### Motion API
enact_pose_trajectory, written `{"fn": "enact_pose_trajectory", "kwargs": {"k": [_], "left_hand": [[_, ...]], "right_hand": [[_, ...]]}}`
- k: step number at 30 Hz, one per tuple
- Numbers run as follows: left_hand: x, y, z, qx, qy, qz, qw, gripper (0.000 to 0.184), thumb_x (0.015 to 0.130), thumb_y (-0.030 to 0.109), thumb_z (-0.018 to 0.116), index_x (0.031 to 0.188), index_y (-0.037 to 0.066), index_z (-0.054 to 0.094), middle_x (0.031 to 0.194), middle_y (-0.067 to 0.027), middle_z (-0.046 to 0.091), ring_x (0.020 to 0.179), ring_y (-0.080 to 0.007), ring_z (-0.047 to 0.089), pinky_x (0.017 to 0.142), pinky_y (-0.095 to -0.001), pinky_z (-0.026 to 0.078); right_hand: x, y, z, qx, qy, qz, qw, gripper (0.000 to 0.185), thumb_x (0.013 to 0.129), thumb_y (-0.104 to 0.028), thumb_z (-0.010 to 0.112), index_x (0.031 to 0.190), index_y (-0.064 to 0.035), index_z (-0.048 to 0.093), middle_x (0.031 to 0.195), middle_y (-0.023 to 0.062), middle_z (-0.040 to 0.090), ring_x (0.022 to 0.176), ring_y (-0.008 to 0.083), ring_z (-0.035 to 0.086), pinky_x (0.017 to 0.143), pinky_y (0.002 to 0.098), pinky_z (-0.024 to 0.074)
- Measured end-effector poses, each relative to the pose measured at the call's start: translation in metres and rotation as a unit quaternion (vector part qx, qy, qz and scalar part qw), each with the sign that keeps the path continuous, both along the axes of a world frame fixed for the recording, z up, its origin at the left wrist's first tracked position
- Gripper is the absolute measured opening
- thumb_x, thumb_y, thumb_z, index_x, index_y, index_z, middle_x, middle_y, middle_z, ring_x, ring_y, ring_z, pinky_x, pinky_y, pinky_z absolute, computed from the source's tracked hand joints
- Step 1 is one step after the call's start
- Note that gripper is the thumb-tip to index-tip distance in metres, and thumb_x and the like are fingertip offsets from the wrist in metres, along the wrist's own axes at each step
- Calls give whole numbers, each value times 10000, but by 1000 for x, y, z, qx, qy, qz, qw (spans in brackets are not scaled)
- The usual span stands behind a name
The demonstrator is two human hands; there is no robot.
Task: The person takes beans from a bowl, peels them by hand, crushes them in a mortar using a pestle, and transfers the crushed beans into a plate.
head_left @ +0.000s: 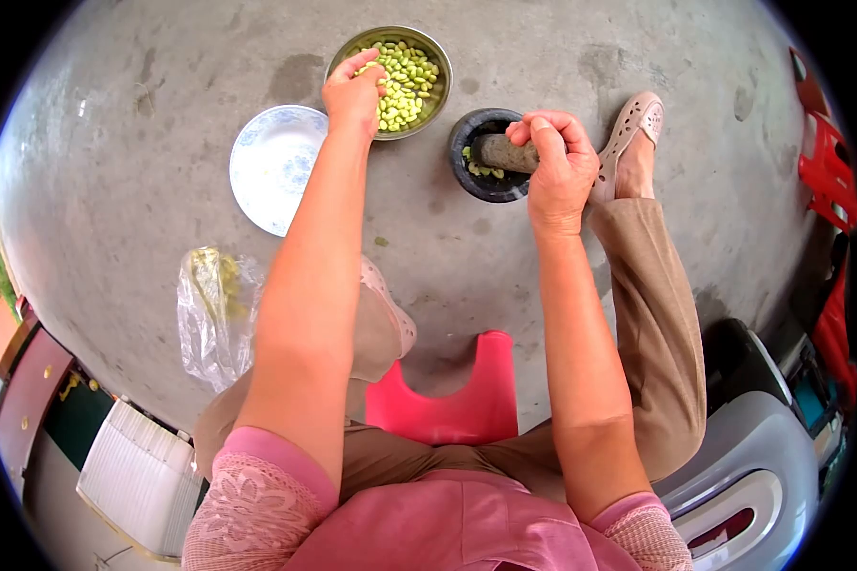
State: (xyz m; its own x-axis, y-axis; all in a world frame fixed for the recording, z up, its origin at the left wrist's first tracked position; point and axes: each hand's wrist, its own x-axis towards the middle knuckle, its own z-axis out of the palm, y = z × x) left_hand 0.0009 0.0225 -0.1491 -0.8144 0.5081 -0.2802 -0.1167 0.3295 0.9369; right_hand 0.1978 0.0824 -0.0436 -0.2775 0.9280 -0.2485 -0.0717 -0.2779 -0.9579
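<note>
A round metal bowl (441, 59) holds many green beans (408, 84). My left hand (352, 93) is at its left side, with the fingers over the beans; whether they pinch a bean is hidden. To the right stands a dark stone mortar (464, 178) with some green pieces inside. A thick stone pestle (503, 153) leans in it, tilted to the right, and my right hand (559, 162) has its fingers wrapped round the upper end. A white plate with a blue pattern (274, 167) lies left of the bowl, partly behind my left forearm.
A clear plastic bag (209, 314) with greenish contents lies at the left. Between my legs is a pink stool (486, 400). My shoe (628, 133) is right of the mortar. A red stool (827, 171) stands at the far right, a grey plastic object (762, 447) at the lower right.
</note>
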Motion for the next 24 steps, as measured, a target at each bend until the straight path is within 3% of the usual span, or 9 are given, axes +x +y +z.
{"fn": "enact_pose_trajectory", "kwargs": {"k": [1,2,9,11,14,17,20,21,24], "left_hand": [[-1,1,6,117,-306,73,942,240,722,60,579,961,40,562,860,-100,554,764,-204,532,585,-272,432],[0,1,12,173,-362,89,911,259,726,45,546,980,6,511,844,-113,532,720,-202,493,528,-235,388],[2,-3,36,355,-586,80,724,93,766,104,470,811,37,515,724,-66,438,649,-165,411,450,-231,345],[2,-2,43,364,-593,75,715,85,785,117,452,765,49,498,678,-35,391,621,-144,380,427,-228,333],[6,1,51,464,-667,1,583,138,812,143,426,786,65,536,683,-11,439,625,-142,416,443,-224,368],[46,7,113,486,-628,131,594,191,828,150,389,841,99,572,774,-6,536,696,-151,475,473,-246,389],[89,-14,130,505,-679,106,522,214,879,214,359,886,120,552,798,-35,557,711,-188,512,509,-279,420],[105,-21,137,452,-646,127,602,205,875,200,381,858,103,561,773,-15,526,697,-165,473,502,-245,384],[130,-39,116,388,-648,128,643,189,896,198,381,881,97,540,772,-31,515,718,-182,482,533,-253,412]], "right_hand": [[0,0,0,-1,3,-2,1000,66,761,-32,512,732,5,560,637,47,572,604,89,527,567,204,406],[-1,-1,0,-1,7,-3,1000,66,762,-31,513,732,4,560,638,47,572,606,90,529,568,204,407],[-1,-1,0,-5,8,-4,1000,61,762,-23,514,736,4,562,647,47,571,609,93,532,577,207,413],[0,-2,-3,16,6,3,1000,61,761,-23,514,741,6,564,651,43,570,610,91,531,575,208,414],[0,0,-2,-2,5,8,1000,82,765,-28,507,769,10,580,680,49,590,636,94,540,601,213,423],[-2,-4,3,5,-16,18,1000,112,768,-34,496,791,11,596,713,53,610,670,99,550,640,217,431],[2,-8,0,-19,-5,29,999,124,767,-38,494,785,12,606,733,58,620,689,103,555,666,221,435],[4,-9,0,-28,2,33,999,121,765,-37,496,776,13,605,728,58,618,684,103,555,661,221,437],[10,-9,3,-43,23,15,999,109,756,-32,505,771,23,598,703,53,597,658,106,546,634,225,440]]}}
